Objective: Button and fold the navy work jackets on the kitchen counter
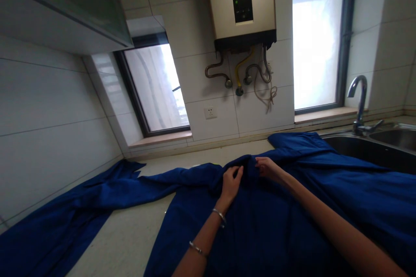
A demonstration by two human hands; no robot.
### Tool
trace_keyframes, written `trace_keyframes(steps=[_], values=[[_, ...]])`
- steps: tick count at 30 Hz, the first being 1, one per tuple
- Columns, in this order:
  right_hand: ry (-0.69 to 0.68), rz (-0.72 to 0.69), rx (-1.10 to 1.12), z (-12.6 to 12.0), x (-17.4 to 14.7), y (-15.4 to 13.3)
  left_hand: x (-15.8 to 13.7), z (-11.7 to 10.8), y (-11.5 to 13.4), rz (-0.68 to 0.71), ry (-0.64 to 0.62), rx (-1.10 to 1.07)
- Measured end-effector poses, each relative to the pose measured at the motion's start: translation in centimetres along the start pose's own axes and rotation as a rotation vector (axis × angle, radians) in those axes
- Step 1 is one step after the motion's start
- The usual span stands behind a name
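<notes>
The blue cloth [269,225] runs left to right across the worktop [130,233]. Left hand [231,184] and right hand [269,169], side by side, each pinch its far fold.

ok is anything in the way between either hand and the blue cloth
Nothing visible is: the left hand and the right hand both touch the blue cloth at its gathered upper part.

Under the heater [242,4], pipes [237,75] block the way, while farther below it a narrow passage lies between wall [221,132] and cloth [266,225].
</notes>
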State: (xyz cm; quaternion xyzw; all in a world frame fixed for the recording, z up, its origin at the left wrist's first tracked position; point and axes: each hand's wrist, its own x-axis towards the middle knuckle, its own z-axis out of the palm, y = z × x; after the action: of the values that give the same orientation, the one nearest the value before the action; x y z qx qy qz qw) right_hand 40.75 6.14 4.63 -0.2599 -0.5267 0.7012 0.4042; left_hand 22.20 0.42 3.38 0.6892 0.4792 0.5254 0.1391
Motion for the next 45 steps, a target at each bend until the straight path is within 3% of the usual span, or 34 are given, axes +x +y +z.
trace_keyframes(steps=[4, 9, 12, 17, 20, 26, 29, 31, 34, 36, 39, 41, 43, 45], values=[[-0.053, 0.071, -0.258, 0.1, -0.3, 0.0, 0.7, 0.3, -0.4, -0.243, -0.149, -0.281], [-0.159, 0.064, -0.451, -0.1, -0.9, -0.2, 0.2, 1.2, 0.7, -0.18, -0.196, -0.442], [-0.201, 0.049, -0.528, -0.3, -1.0, -0.2, 0.3, 1.6, 1.2, -0.215, -0.12, -0.492], [-0.273, 0.065, -0.567, -1.0, -0.9, -0.4, 1.9, 2.4, 1.0, -0.467, 0.089, -0.798], [-0.262, 0.001, -0.546, -1.8, -0.8, -0.8, 3.3, 2.2, 1.1, -0.53, 0.129, -0.884], [-0.165, -0.094, -0.584, -4.1, 0.0, -1.0, 6.1, 0.5, 2.1, -0.643, 0.028, -0.754], [-0.101, -0.114, -0.723, -4.1, 0.1, -1.4, 7.3, -0.4, 2.8, -0.676, -0.056, -0.643], [0.059, -0.209, -0.923, -2.7, -0.3, -1.9, 8.0, -0.7, 3.1, -0.684, -0.082, -0.591], [0.41, -0.413, -1.272, 1.5, -1.1, -2.6, 8.9, -1.1, 3.5, -0.695, -0.132, -0.48], [0.516, -0.452, -1.456, 4.6, -1.4, -2.9, 9.5, -1.3, 3.8, -0.685, -0.174, -0.386], [0.508, -0.389, -1.643, 8.1, -0.8, -3.5, 9.9, -2.0, 4.4, -0.61, -0.237, -0.257], [0.465, -0.327, -1.725, 9.0, 0.1, -4.3, 9.8, -3.1, 4.9, -0.539, -0.266, -0.199], [0.408, -0.277, -1.781, 9.0, 0.9, -5.6, 9.3, -4.5, 5.2, -0.382, -0.231, -0.014], [0.374, -0.267, -1.812, 8.5, 1.5, -7.2, 8.3, -6.0, 5.2, -0.151, -0.178, 0.327]])
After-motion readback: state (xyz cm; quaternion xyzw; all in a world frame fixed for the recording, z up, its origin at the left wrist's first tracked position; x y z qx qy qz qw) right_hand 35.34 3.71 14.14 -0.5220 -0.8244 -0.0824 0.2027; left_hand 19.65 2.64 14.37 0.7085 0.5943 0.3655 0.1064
